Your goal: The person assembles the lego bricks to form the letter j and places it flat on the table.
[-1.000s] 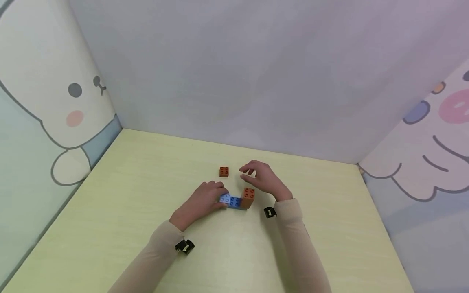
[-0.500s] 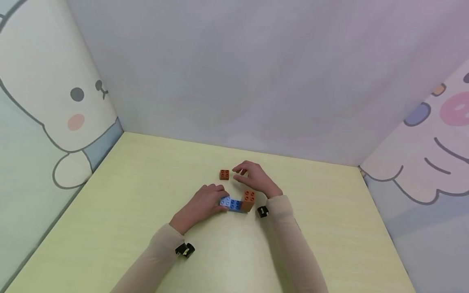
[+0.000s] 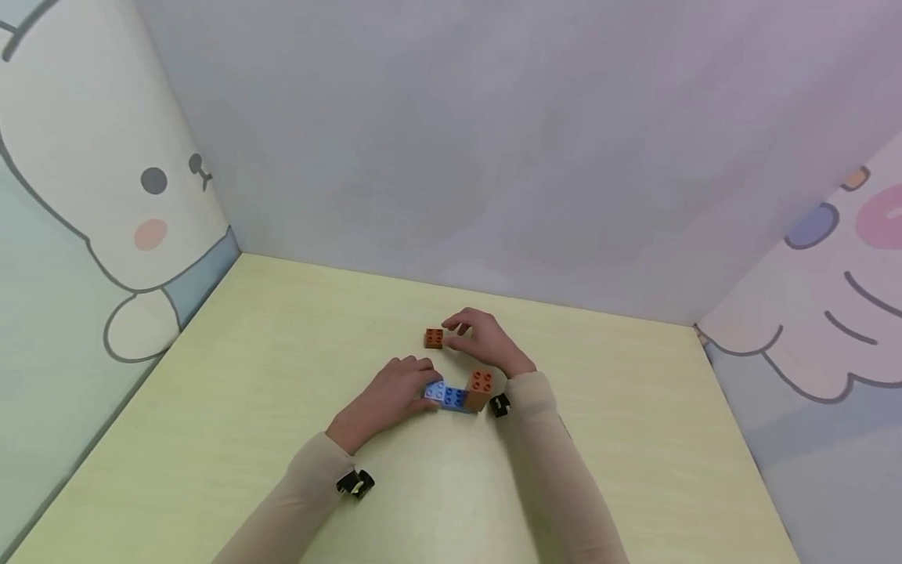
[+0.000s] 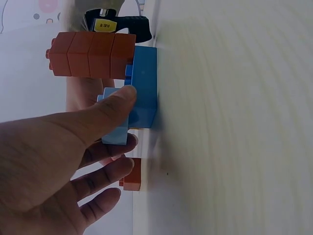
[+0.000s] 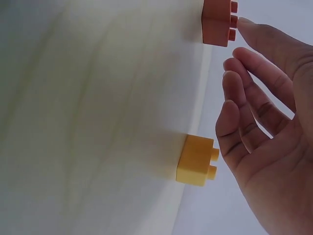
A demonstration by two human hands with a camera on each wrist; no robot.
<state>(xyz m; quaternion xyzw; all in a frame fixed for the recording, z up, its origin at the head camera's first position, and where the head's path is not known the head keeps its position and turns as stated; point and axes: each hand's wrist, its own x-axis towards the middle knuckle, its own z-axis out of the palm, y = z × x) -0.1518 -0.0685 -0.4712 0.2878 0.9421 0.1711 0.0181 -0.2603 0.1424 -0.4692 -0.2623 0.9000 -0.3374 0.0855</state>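
My left hand (image 3: 390, 395) pinches a light blue toy building brick (image 3: 434, 391) between thumb and forefinger. That brick sits on one end of a longer blue brick (image 4: 145, 88) lying on the table. At the other end rises a stack of several orange-brown bricks (image 3: 480, 389). Beyond it, my right hand (image 3: 486, 341) hovers with fingers loosely bent, apart from one another, and nothing between them. Just left of its fingertips stands a loose orange-brown brick (image 3: 434, 338); in the right wrist view the thumb (image 5: 264, 41) lies close to its studs, and contact is unclear.
A yellow brick (image 5: 195, 160) stands on the table below the right fingers in the right wrist view; I cannot make it out in the head view. The pale yellow table (image 3: 317, 305) meets a grey back wall (image 3: 437, 157). Cartoon-printed walls flank both sides.
My right hand has moved left, up to the loose orange-brown brick. My left hand keeps its pinch on the light blue brick. The head view has shifted slightly.
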